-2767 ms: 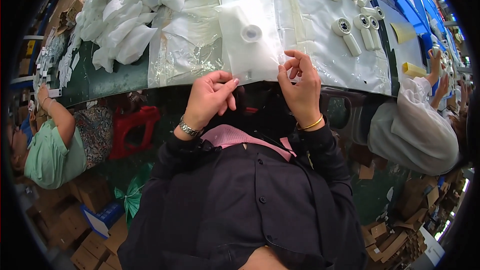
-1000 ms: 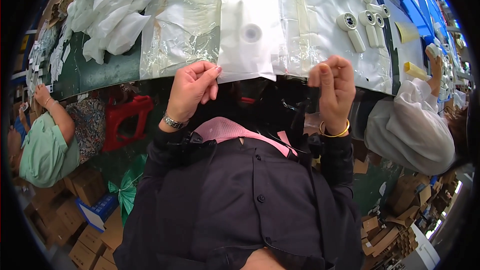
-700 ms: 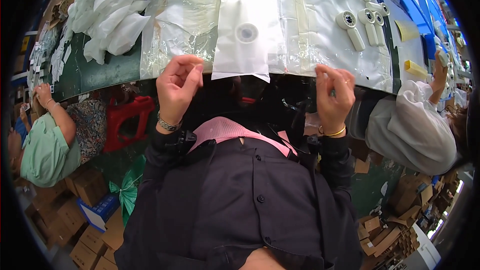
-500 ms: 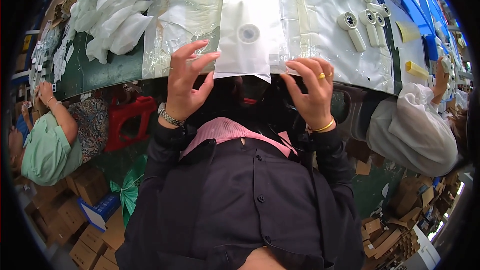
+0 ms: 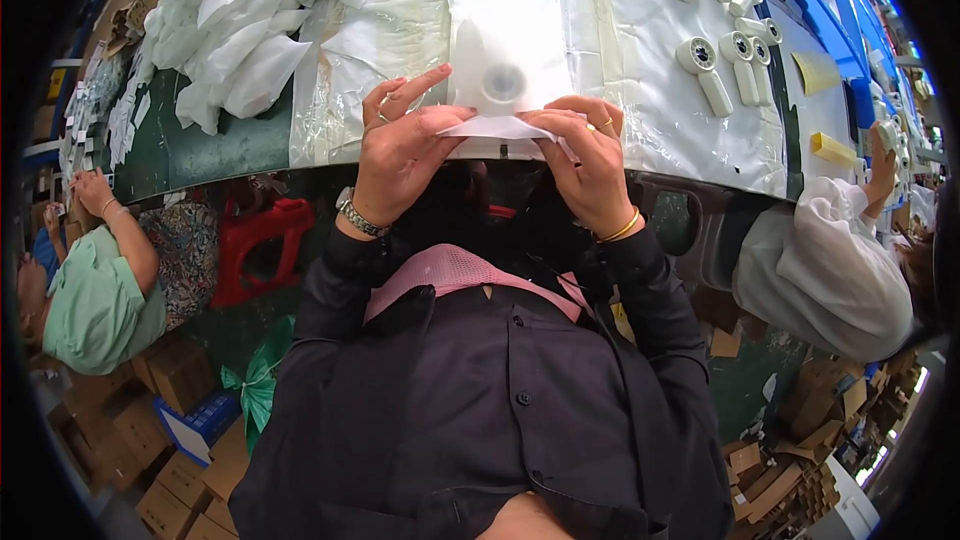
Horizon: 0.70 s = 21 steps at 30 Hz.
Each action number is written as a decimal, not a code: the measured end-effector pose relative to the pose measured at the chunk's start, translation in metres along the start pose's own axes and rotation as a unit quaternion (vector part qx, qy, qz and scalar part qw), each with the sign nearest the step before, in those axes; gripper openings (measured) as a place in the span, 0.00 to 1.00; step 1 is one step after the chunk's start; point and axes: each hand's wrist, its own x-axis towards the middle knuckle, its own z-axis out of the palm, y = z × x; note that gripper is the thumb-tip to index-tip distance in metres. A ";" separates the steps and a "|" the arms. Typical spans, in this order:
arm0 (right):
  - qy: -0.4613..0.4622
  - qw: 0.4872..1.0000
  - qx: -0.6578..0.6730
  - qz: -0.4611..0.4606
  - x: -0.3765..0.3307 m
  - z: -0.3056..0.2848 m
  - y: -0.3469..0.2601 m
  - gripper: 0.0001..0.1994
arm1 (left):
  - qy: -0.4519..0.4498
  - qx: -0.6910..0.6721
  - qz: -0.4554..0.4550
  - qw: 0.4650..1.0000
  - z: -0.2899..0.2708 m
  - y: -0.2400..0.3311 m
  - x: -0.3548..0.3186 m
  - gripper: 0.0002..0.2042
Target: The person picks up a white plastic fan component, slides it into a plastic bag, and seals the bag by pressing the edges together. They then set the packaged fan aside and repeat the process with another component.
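Observation:
A frosted white plastic bag (image 5: 505,35) lies on the table in front of me, with a small round-headed handheld device (image 5: 504,83) showing dimly through it. Its near edge is folded up in a flap (image 5: 500,127). My left hand (image 5: 405,145) pinches the left end of this flap between thumb and index finger, the other fingers raised. At the flap's right end my right hand (image 5: 583,155) grips with thumb and fingers closed. Both hands are at the table's front edge.
A heap of white plastic bags (image 5: 235,30) lies at the back left. Several white handheld devices (image 5: 705,65) rest at the right, beside blue bins (image 5: 815,0) and a yellow block (image 5: 832,146). A person sits on each side; a red stool (image 5: 262,245) stands at left.
Both hands have moved inward onto the bag's near edge and taken hold of it. That edge, flat before, is now folded up over the bag.

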 end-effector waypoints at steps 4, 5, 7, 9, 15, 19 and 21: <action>0.063 0.993 0.037 0.096 0.001 0.010 -0.002 0.06 | 0.047 -0.031 -0.074 0.996 0.010 0.011 0.003 0.07; 0.075 0.991 0.045 0.105 0.003 0.010 -0.002 0.05 | 0.065 -0.041 -0.103 0.992 0.014 0.013 0.004 0.06; 0.097 0.986 0.061 0.122 0.008 0.012 -0.004 0.05 | 0.095 -0.071 -0.138 0.983 0.023 0.015 0.008 0.04; 0.114 0.977 0.087 0.160 0.010 0.019 -0.004 0.05 | 0.152 -0.130 -0.210 0.957 0.032 0.016 0.011 0.03; 0.168 0.940 0.149 0.258 0.009 0.033 0.001 0.09 | 0.207 -0.195 -0.266 0.921 0.048 0.012 0.013 0.05; 0.183 0.945 0.106 0.252 0.015 0.034 0.000 0.09 | 0.205 -0.173 -0.290 0.919 0.050 0.011 0.015 0.06; 0.185 0.946 0.092 0.249 0.019 0.034 0.000 0.09 | 0.210 -0.132 -0.288 0.925 0.052 0.009 0.017 0.06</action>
